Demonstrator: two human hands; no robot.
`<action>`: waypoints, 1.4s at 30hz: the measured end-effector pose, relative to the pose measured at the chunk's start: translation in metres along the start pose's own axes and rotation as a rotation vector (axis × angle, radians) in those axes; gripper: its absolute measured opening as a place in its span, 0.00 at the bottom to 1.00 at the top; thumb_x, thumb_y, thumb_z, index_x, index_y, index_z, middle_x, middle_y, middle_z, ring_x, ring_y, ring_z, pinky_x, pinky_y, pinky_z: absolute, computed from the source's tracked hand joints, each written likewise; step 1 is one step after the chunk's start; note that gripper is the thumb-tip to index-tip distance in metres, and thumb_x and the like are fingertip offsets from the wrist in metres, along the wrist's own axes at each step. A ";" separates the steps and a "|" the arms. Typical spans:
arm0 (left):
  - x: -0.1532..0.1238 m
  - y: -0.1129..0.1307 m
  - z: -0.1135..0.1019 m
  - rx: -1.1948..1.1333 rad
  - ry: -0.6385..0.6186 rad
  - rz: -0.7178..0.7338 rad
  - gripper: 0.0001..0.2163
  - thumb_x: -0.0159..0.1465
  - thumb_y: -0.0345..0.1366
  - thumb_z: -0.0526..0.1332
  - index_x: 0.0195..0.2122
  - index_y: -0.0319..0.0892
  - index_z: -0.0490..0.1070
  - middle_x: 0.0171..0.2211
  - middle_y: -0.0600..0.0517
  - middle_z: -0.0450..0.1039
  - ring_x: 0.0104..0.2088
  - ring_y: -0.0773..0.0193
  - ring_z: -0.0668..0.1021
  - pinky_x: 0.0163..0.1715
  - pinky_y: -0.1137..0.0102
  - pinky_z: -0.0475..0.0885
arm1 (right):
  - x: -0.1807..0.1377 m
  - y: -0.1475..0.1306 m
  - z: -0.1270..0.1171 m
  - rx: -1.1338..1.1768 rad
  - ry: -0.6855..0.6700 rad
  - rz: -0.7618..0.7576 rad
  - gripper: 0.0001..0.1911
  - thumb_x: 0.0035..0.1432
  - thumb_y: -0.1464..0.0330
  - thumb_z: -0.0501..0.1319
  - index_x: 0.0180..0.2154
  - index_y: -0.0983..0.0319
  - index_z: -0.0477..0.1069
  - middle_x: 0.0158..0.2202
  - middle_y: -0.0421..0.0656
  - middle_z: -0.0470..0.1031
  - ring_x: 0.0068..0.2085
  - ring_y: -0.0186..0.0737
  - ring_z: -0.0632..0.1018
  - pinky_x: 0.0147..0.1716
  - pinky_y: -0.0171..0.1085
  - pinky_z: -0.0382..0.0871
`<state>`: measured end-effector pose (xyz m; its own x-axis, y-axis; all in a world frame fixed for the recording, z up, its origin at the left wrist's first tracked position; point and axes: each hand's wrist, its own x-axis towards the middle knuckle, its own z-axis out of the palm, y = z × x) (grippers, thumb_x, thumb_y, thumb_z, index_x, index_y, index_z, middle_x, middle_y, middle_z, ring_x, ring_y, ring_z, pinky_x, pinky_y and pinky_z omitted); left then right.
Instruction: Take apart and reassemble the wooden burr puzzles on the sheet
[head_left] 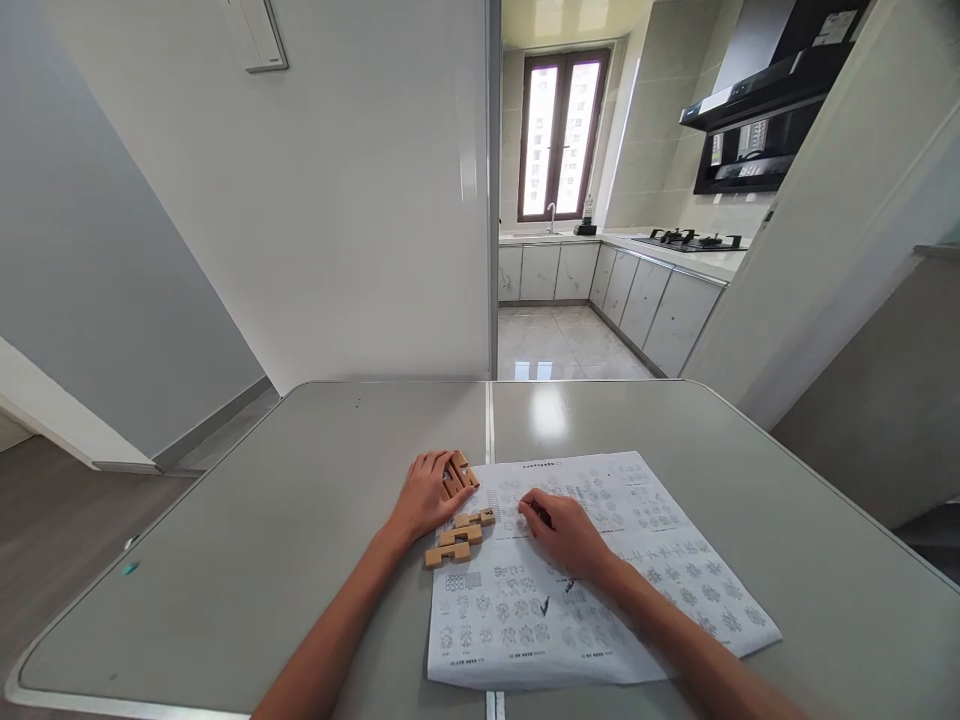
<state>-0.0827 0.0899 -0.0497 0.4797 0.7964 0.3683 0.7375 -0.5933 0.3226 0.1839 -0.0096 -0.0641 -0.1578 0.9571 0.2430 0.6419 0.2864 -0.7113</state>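
My left hand (426,496) is closed over a group of notched wooden puzzle pieces (458,474), fingers across the far side and thumb along the near edge. Just below it, several more notched wooden blocks (460,536) lie in a slanting row at the sheet's left edge; the nearest one to the right bears a dark mark like a 3. My right hand (562,532) rests on the printed paper sheet (517,640) with its fingers pinched together. Something small and dark shows inside that grip, too hidden to name. Rows of small printed diagrams cover the sheet, along with dark check marks.
The sheet lies on a grey table (225,590) with a light rim and a seam down its middle. A small green bit (130,568) sits near the left edge. Beyond the table stand a white wall panel (375,200) and a kitchen with a stove (694,240).
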 end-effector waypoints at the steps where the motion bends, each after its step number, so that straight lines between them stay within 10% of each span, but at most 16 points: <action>1: -0.001 0.000 -0.001 -0.003 -0.007 -0.007 0.30 0.64 0.55 0.64 0.63 0.45 0.65 0.59 0.42 0.71 0.59 0.45 0.71 0.58 0.51 0.68 | 0.000 -0.001 0.000 0.003 -0.002 0.001 0.15 0.71 0.61 0.50 0.36 0.57 0.71 0.28 0.40 0.78 0.29 0.41 0.76 0.32 0.37 0.64; 42: -0.004 0.001 0.007 0.055 0.065 -0.097 0.28 0.64 0.54 0.63 0.61 0.48 0.65 0.57 0.45 0.73 0.58 0.44 0.71 0.57 0.50 0.67 | -0.001 -0.001 -0.001 0.000 0.003 -0.010 0.14 0.71 0.62 0.51 0.36 0.57 0.71 0.28 0.40 0.78 0.29 0.41 0.76 0.32 0.37 0.64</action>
<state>-0.0802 0.0872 -0.0571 0.3741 0.8396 0.3938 0.8048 -0.5049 0.3121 0.1837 -0.0107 -0.0630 -0.1614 0.9541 0.2521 0.6403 0.2956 -0.7089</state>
